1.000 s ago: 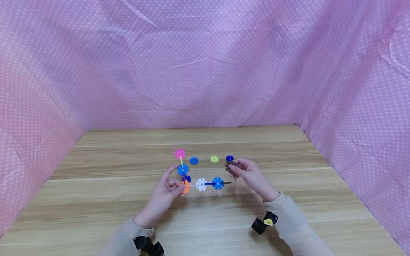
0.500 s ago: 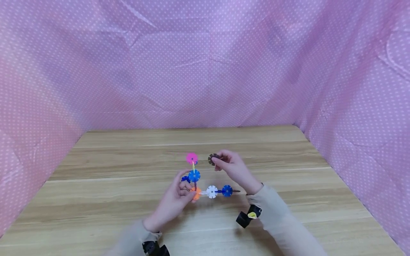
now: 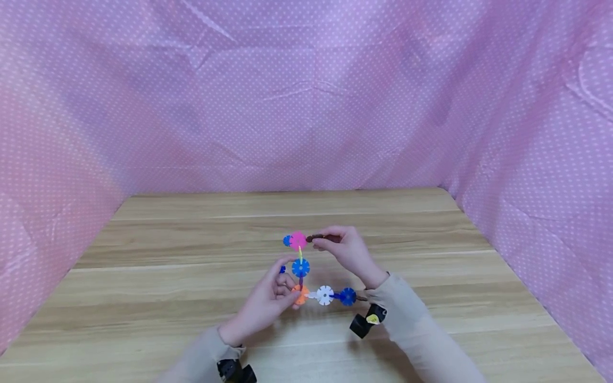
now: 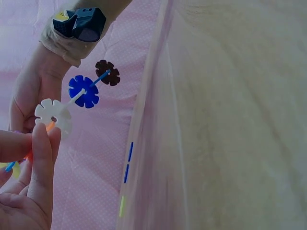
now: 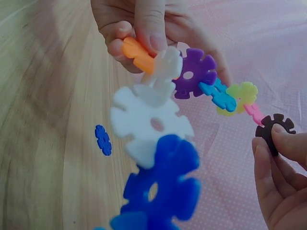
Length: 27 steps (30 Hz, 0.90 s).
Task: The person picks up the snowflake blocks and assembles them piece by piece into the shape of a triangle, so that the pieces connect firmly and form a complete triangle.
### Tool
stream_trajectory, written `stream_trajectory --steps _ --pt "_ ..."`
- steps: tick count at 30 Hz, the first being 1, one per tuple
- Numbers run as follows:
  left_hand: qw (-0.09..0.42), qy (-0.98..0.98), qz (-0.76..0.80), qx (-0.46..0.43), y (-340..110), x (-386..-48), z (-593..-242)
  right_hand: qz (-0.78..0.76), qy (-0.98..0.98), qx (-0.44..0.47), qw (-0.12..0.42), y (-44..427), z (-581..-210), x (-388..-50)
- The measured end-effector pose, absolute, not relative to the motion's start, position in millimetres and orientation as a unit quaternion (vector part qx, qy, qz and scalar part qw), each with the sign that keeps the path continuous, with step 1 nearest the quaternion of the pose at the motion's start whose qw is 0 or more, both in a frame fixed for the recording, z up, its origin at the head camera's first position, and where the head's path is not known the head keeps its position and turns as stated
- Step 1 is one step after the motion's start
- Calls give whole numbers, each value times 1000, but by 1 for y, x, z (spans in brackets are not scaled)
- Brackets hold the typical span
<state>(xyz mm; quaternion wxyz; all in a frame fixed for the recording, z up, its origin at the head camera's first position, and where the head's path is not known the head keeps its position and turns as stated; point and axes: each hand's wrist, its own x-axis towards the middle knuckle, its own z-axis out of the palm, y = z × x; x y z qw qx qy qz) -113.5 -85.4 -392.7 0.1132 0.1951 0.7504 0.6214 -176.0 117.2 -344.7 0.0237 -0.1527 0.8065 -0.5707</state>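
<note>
Slotted plastic discs form an L-shaped chain above the table. My left hand [image 3: 263,308] pinches its orange disc [image 3: 300,294] at the corner. One arm of the chain runs through a white disc [image 3: 324,295] and a blue disc [image 3: 348,297] to a brown one [image 4: 107,73]. The other has a purple disc [image 5: 194,72], a light blue disc [image 3: 300,267], a yellow-green disc [image 5: 243,96] and a pink disc [image 3: 297,241] at its far end. Between thumb and fingers, my right hand [image 3: 351,252] pinches a dark brown disc [image 5: 274,125], its edge at the pink disc.
Loose discs lie on the wooden table [image 3: 191,255]: a blue one [image 3: 287,241] beyond the pink disc, a dark blue one [image 3: 282,269] partly behind my left hand, and a yellow-green one [image 4: 122,206]. A pink dotted cloth [image 3: 306,106] surrounds the table's back and sides.
My left hand has carried the chain rightward and slightly nearer. The right hand has brought the brown disc leftward to the pink disc and turned it edge-on in the head view.
</note>
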Motion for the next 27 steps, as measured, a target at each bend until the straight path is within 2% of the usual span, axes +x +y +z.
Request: stream_trajectory --steps 10,15,24,27 --pt "138 749 616 202 -87 -115 -390 -585 786 -199 40 118 -348 -176" --pt "130 742 622 212 -86 -117 -393 -591 773 -223 57 117 -348 -174" --pt "125 799 548 214 -90 -120 -393 -571 787 -231 31 112 -347 -167" --pt "103 814 535 201 -90 -122 -390 -569 789 -229 37 109 -349 -164"
